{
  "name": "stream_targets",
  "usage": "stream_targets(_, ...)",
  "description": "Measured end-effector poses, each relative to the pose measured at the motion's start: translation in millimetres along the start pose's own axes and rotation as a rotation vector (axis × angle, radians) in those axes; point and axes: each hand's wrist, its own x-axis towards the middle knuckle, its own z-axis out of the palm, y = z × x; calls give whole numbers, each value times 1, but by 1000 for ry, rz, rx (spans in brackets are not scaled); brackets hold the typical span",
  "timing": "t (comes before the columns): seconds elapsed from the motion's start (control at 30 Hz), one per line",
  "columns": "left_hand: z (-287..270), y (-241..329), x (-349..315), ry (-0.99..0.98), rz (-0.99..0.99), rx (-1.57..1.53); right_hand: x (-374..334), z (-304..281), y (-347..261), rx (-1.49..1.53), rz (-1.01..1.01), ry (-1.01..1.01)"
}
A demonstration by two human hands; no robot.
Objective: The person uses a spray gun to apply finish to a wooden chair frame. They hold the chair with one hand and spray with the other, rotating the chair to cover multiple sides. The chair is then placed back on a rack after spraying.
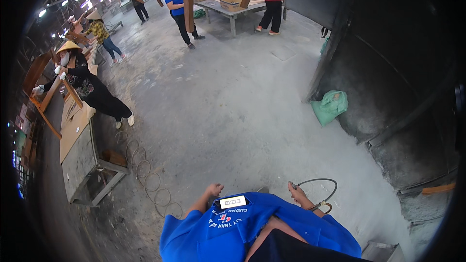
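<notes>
My left hand (214, 189) is held out in front of my blue shirt, over the grey floor. It looks loosely open, with nothing visible in it. My right hand (297, 194) is closed around the small dark end fitting of a hose. From that fitting the thin dark hose (335, 184) loops out to the right and back toward my forearm. A brass-coloured bend of hose (328, 207) shows beside my right wrist. My fingers hide most of the fitting, so its exact kind cannot be made out.
A workbench (80, 174) stands at left, a coiled hose (145, 174) on the floor beside it. One person (92, 82) there handles wooden parts. A wooden frame (188, 0) crosses the top. A green sack (331, 107) leans by the dark partition (383, 68). Others work farther back.
</notes>
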Motion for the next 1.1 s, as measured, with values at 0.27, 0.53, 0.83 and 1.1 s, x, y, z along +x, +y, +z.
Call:
stream_targets(0.27,-32,0,45,-77,21,175,31,-3,-29,-11,36,4)
stream_targets(0.53,-117,9,118,-181,207,136,30,62,-15,78,146,-132)
stream_targets(0.83,-254,97,233,-9,35,102,58,115,-116,162,213,14)
stream_targets(1.1,-253,164,255,-269,15,54,84,132,-154,235,247,104)
